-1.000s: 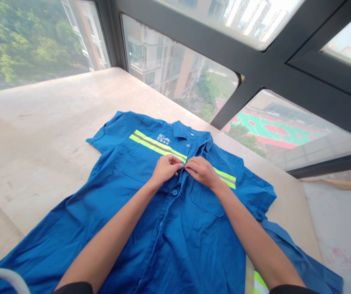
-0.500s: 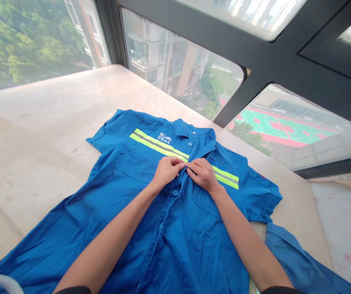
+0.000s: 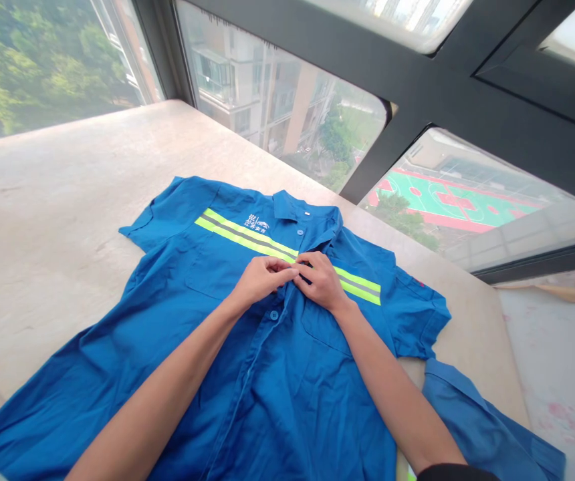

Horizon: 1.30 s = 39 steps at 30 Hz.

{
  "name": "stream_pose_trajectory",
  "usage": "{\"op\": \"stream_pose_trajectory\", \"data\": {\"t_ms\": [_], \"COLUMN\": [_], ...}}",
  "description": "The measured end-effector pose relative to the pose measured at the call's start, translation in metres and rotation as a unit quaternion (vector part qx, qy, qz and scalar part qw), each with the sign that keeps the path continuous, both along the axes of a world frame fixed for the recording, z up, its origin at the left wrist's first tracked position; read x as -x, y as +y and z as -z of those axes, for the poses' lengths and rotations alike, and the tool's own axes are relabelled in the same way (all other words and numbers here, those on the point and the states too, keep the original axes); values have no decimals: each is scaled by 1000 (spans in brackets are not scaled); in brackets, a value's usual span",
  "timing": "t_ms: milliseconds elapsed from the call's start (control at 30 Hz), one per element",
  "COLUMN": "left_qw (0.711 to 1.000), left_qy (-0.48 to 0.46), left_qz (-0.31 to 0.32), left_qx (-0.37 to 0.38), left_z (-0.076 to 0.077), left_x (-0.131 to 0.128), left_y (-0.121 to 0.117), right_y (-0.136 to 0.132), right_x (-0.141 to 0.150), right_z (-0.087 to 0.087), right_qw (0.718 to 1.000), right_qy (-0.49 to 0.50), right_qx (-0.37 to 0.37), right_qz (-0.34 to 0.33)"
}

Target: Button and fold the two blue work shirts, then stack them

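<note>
Closely bunched: the front of a short-sleeved blue cloth work shirt point(image 3: 287, 394)

The shirt lies front up on a pale beige ledge point(image 3: 57, 220), its collar point(image 3: 284, 206) at the far end and its body spreading toward the near left. The person's bare left hand point(image 3: 262, 277) and bare right hand point(image 3: 317, 280) meet at the front opening, level with the yellow-green and grey reflective band point(image 3: 247, 235). The left thumb and forefinger are drawn narrow on the cloth's edge; the right fingers curl over the same fold, pinching it (whether a button sits between them cannot be told, as the fingers cover the spot). One round blue button point(image 3: 274, 315) shows on the near side of the hands, another, the neck button point(image 3: 300, 232), on the far side. At near right, a second blue garment point(image 3: 478, 414) lies beside the right forearm. Dark grey window frames point(image 3: 418, 87) stand along the far side.
</note>
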<state>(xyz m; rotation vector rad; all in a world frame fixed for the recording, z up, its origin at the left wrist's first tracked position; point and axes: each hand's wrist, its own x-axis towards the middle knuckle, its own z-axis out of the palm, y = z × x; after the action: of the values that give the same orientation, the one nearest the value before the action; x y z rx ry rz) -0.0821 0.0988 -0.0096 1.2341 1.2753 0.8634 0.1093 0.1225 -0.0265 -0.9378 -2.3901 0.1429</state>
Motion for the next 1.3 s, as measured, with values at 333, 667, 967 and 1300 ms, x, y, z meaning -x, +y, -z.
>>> {"op": "stream_pose_trajectory", "data": {"t_ms": [333,667,967,1300], "left_qw": [987,995,999,1000], "left_qy": [119,70,4,-1], "left_qz": [8,5,-6,-5], "left_qx": [-111,-77,-34,-22], "left_z": [7,12,11,5], "left_x": [-1,1,3,3], "left_y": [0,4,9,5], "right_y": [2,2,4,3], "right_x": [-1,0,-3,-2], "right_z": [1,0,0,4], "right_qw": [999,997,997,999], "right_qy": [-11,-29,29,-22], "right_qx": [41,64,55,27], "right_qz": [-14,-9,-53,-24]}}
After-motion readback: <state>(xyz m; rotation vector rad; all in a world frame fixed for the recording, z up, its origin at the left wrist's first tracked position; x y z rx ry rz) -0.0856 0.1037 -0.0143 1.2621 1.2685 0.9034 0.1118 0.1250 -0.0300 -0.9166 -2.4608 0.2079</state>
